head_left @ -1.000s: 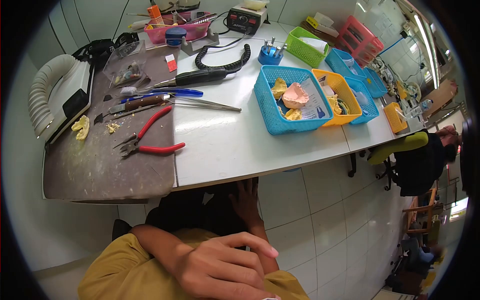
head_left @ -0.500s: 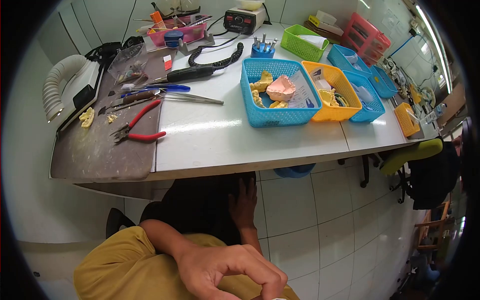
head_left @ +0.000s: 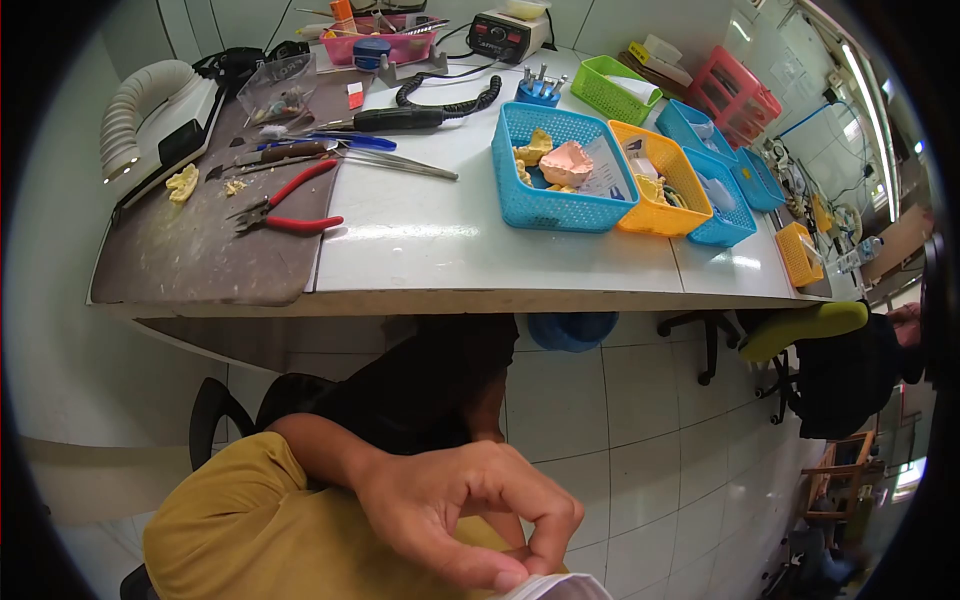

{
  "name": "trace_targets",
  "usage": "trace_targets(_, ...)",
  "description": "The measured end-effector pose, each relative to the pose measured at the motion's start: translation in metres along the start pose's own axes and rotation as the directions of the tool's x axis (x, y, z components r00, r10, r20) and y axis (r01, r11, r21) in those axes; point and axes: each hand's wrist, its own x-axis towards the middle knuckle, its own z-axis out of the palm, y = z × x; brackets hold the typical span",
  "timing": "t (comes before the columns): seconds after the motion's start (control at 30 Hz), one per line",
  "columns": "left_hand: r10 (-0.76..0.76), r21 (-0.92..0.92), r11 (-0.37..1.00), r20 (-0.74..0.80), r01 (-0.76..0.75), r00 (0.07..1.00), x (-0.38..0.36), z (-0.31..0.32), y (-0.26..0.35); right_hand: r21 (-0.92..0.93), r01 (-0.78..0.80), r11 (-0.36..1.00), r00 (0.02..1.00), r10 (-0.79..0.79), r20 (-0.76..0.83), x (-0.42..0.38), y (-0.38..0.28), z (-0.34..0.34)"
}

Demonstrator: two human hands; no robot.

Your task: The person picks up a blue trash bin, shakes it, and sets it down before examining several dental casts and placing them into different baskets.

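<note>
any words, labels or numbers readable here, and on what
None can be read.
Dark control box with knobs: front lettering too blurred.
White paper slip in the blue plastic basket: print too small.
Yellow-labelled flat box: label too blurred.
White thing at the left hand: no text shows.

A long white table (head_left: pixel 450 250) fills the top of the view. At its ten o'clock side lies a dusty brown rubber mat (head_left: pixel 200 255). On the mat sit red-handled metal pliers (head_left: pixel 285 205) and a small yellow plaster lump (head_left: pixel 182 183). Toward one o'clock stand a blue plastic basket (head_left: pixel 545 205), a touching orange plastic basket (head_left: pixel 660 190) and a green plastic basket (head_left: pixel 615 90). A black corded handpiece (head_left: pixel 395 120) lies near twelve o'clock.
</note>
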Motion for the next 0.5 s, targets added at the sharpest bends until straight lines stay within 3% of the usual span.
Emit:
trace_targets(0.17,0.043,0.068,0.997,-0.099,-0.036,0.994,0.004,0.004,0.012,0.046,-0.032,0.998,0.996,0.028,0.085,0.000,0.002,-0.008)
trace_targets(0.23,0.148,0.112,0.985,-0.151,-0.132,0.977,0.008,0.006,0.016,0.055,-0.046,0.997,0.992,0.040,0.117,-0.001,0.002,-0.008)
trace_targets(0.3,0.157,0.060,0.987,-0.263,-0.146,0.952,0.008,0.010,0.020,0.063,-0.064,0.996,0.988,0.054,0.145,0.001,0.002,-0.008)
trace_targets(0.4,0.163,0.062,0.987,-0.313,-0.151,0.936,0.011,0.015,0.030,0.073,-0.093,0.993,0.980,0.079,0.185,0.003,0.002,-0.010)
trace_targets(0.5,0.278,0.032,0.958,-0.351,-0.285,0.894,0.013,0.019,0.038,0.089,-0.131,0.987,0.965,0.107,0.238,0.006,-0.002,-0.011)
